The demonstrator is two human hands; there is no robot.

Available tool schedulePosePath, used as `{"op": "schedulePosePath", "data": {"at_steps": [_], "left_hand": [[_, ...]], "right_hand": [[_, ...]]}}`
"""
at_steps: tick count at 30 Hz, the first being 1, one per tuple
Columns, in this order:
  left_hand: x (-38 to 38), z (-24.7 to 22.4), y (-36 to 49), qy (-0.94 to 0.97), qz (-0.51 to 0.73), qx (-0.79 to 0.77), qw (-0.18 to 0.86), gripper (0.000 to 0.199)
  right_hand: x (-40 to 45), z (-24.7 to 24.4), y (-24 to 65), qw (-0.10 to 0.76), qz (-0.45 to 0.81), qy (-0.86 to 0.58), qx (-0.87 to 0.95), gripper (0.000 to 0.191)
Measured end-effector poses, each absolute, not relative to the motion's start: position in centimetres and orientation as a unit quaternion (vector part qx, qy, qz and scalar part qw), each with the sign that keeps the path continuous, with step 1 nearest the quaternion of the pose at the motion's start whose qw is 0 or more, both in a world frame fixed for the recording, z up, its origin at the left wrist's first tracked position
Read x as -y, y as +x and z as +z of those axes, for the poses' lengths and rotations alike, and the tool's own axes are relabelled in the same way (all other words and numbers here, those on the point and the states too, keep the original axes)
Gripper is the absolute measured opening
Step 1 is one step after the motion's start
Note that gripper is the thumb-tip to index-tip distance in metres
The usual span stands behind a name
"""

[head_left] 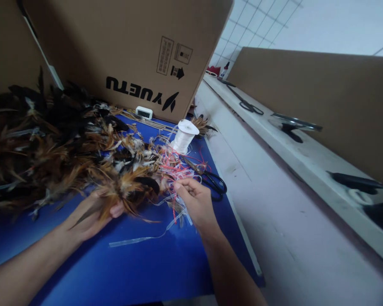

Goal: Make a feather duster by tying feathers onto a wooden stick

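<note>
My left hand [91, 214] is closed around a bunch of brown and black feathers [127, 187], which spreads out above the fingers. To its right, my right hand [196, 202] is in a pinch at the edge of a tangle of pink and clear strings [178, 165]; what sits between thumb and finger is too small to name. Black-handled scissors [217, 182] lie just beyond the right hand. A white spool of ribbon [184, 138] stands upright behind the tangle. One clear ribbon strip [130, 242] trails across the blue table [147, 272].
A large heap of feathers [44, 161] covers the table's left side. Behind stand a cardboard box [115, 42] and a small white device [144, 112]. Along the right runs a white ledge [274, 136] with another pair of scissors [250, 107] and dark tools.
</note>
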State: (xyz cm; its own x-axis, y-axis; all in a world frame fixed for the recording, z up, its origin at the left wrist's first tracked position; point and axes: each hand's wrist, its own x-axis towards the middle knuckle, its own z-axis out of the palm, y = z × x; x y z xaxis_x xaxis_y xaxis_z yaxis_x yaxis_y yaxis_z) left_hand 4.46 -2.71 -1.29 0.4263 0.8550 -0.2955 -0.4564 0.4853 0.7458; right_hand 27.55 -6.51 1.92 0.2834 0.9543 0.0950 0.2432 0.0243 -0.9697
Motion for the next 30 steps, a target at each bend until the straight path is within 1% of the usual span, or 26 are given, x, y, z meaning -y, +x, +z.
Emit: {"op": "schedulePosePath", "data": {"at_steps": [2,7,11,18,23,30], "left_hand": [[2.8,-1.4,4.6,0.288,0.412,-0.336,0.797,0.011],[3.1,-2.1,4.7,0.28,0.413,-0.348,0.794,0.014],[3.3,-2.0,4.8,0.289,0.396,-0.33,0.807,0.007],[3.5,-2.6,4.7,0.342,0.365,-0.304,0.81,0.012],[3.5,-2.1,5.0,0.349,0.385,-0.308,0.797,0.015],[3.1,-1.8,4.8,0.363,0.412,-0.31,0.776,0.018]], "right_hand": [[6.7,1.3,27.0,0.504,0.344,-0.614,0.5,0.018],[7.3,0.3,25.8,0.488,0.346,-0.601,0.53,0.018],[7.6,0.6,24.6,0.483,0.344,-0.592,0.546,0.018],[7.8,0.3,22.8,0.472,0.322,-0.584,0.577,0.034],[7.5,-0.6,22.4,0.474,0.356,-0.57,0.569,0.026],[7.6,-1.0,22.5,0.478,0.376,-0.564,0.558,0.024]]}}
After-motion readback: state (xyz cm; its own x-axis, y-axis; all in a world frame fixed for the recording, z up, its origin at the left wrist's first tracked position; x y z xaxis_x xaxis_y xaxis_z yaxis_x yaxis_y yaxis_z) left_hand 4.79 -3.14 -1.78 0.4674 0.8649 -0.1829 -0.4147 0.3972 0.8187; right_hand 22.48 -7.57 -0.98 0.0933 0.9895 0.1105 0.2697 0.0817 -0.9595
